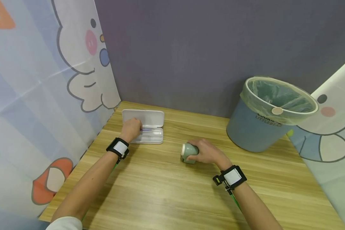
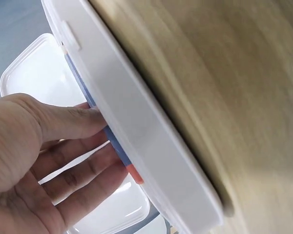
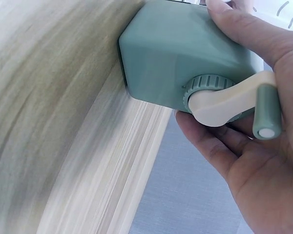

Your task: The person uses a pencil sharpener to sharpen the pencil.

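My left hand [image 1: 131, 129] is over the left part of a white pencil case [image 1: 153, 118], whose lid lies folded back. Between thumb and fingers it pinches a blue-purple pencil [image 2: 118, 147] with a red end, close along the case's front wall in the left wrist view. The pencil's tip points right in the head view. My right hand [image 1: 207, 152] grips a green hand-crank pencil sharpener [image 3: 176, 53] standing on the table. Its cream crank [image 3: 229, 105] with a green knob sits beside the palm. The right fingers curl around the sharpener's body, partly hidden behind it.
A blue-grey trash bin [image 1: 247, 124] with a clear liner stands at the back right of the wooden table [image 1: 161, 191]. A grey panel [image 1: 172, 57] rises behind the table, and cartoon-printed cloth [image 1: 40, 80] hangs at the left and right.
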`<state>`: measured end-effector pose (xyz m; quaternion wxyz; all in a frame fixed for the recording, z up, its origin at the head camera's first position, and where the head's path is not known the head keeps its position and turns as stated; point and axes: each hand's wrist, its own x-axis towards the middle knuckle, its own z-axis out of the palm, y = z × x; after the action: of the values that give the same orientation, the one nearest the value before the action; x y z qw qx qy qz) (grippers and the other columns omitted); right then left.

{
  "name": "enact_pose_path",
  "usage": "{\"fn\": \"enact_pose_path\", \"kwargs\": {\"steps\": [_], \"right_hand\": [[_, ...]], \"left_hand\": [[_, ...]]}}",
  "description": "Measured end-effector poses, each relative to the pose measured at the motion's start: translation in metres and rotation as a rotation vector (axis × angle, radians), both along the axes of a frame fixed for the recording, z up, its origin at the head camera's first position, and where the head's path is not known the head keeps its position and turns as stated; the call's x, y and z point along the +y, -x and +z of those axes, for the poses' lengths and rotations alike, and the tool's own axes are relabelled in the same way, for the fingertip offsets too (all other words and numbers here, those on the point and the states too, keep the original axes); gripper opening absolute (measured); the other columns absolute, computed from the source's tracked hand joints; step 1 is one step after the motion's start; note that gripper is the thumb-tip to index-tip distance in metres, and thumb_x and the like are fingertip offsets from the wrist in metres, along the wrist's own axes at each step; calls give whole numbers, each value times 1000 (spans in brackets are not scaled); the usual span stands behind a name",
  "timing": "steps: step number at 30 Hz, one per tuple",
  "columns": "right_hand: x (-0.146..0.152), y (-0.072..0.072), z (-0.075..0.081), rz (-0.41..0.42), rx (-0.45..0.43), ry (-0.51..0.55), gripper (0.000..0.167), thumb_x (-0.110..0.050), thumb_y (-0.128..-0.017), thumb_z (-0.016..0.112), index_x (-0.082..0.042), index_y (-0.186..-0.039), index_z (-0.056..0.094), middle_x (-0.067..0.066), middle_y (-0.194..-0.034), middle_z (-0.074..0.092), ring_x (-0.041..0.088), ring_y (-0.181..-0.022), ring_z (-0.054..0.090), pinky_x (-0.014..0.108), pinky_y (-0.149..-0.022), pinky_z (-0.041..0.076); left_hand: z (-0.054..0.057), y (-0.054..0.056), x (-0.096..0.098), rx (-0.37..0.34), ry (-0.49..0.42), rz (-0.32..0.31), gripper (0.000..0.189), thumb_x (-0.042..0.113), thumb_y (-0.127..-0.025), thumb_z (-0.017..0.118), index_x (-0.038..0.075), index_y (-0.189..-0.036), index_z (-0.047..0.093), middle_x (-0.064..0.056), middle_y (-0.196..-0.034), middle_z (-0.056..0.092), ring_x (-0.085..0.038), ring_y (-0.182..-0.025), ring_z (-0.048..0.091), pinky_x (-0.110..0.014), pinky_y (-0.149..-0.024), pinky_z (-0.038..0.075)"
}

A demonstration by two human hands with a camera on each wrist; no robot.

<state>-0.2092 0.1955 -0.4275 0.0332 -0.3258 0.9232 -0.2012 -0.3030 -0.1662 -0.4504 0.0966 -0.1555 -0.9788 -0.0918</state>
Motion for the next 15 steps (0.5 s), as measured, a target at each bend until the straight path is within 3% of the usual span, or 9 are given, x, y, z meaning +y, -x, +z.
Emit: {"fn": "enact_pose_path", "kwargs": {"steps": [7, 15], "right_hand": [[0, 1, 1, -2, -5, -15, 58, -38, -84, 84, -12, -132, 65, -2, -111, 70, 8, -88, 63, 26, -73, 52], [1, 0, 1, 0, -13, -10, 58, -38, -85, 83, -12, -133, 64, -2, -112, 70, 9, -90, 63, 26, -74, 52]], "left_hand": [[-2, -1, 1, 39, 9, 21, 9, -2, -79, 73, 4, -79, 79, -16, -82, 76, -33, -75, 72, -48, -65, 59], [-3, -7, 7, 33, 48, 36, 7, -1, -83, 70, -1, -77, 71, -19, -81, 72, -33, -72, 70, -48, -61, 58]]}}
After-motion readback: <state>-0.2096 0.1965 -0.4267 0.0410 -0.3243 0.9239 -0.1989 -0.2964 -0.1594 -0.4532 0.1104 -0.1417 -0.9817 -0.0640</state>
